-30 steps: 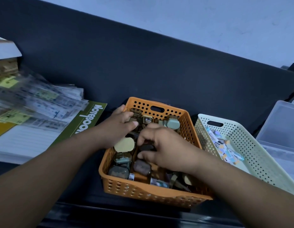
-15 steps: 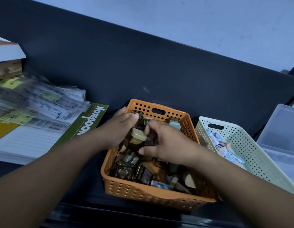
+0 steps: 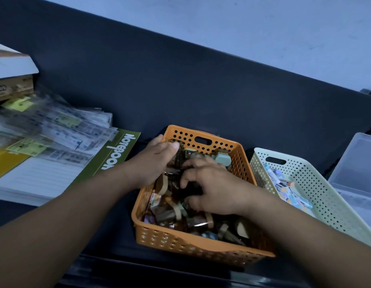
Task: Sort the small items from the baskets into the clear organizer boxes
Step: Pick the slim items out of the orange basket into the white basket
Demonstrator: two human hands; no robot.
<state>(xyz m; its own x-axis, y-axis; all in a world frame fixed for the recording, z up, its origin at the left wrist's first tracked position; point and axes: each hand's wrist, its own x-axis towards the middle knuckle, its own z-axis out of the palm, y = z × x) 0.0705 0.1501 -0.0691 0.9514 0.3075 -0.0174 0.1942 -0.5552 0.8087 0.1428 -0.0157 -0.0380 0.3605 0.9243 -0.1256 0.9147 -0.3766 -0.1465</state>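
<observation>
An orange perforated basket (image 3: 192,245) sits at the table's near edge, filled with several small brown and beige items (image 3: 170,215). Both hands are inside it. My left hand (image 3: 153,163) is curled over the items at the basket's far left corner. My right hand (image 3: 209,188) presses its bent fingers down into the pile in the middle. What each hand's fingers enclose is hidden. A pale green item (image 3: 222,160) lies near the far right wall. To the right stand a cream basket (image 3: 317,194) with small colourful packets (image 3: 288,190) and a clear organizer box (image 3: 354,175).
A green notebook (image 3: 116,154) and stacks of papers in plastic sleeves (image 3: 53,129) lie to the left, with a cardboard box (image 3: 12,88) behind them. A dark padded backrest (image 3: 180,84) rises behind the baskets.
Both hands have dug deeper into the orange basket and stirred the items; the round beige piece seen earlier is now turned aside. The view has shifted slightly.
</observation>
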